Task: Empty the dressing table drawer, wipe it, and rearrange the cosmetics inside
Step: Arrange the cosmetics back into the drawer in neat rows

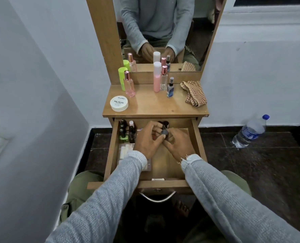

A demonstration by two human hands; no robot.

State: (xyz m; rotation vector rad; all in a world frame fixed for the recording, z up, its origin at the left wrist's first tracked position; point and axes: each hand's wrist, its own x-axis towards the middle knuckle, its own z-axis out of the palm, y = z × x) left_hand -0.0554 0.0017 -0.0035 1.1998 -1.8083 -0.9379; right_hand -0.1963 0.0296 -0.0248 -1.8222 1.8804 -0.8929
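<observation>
Hands are meeting over the open drawer (197,137), the landmark for everything here. The left hand (146,141) and the right hand (178,143) are both hovering above its middle, fingers curled, together pinching a small dark round item (164,132); what it is cannot be told, and each grip is closing on it from its own side. Inside the drawer, along its left wall, nail polish bottles (126,130) are standing upright in a cluster, and a pale flat packet (125,151) is lying just nearer than them, partly under the left sleeve. On the desk (154,104) above the drawer, a white nail polish remover tub (119,103) is sitting at the left front, with a green can (122,78) and a pink perfume bottle (129,84) behind it. A pink spray bottle (157,77), a clear bottle (164,78) and a small blue bottle (170,87) are standing toward the back middle, and a checked cloth (194,92) is lying crumpled at the right. A water bottle (251,132) is lying on the floor, well right of the drawer.
</observation>
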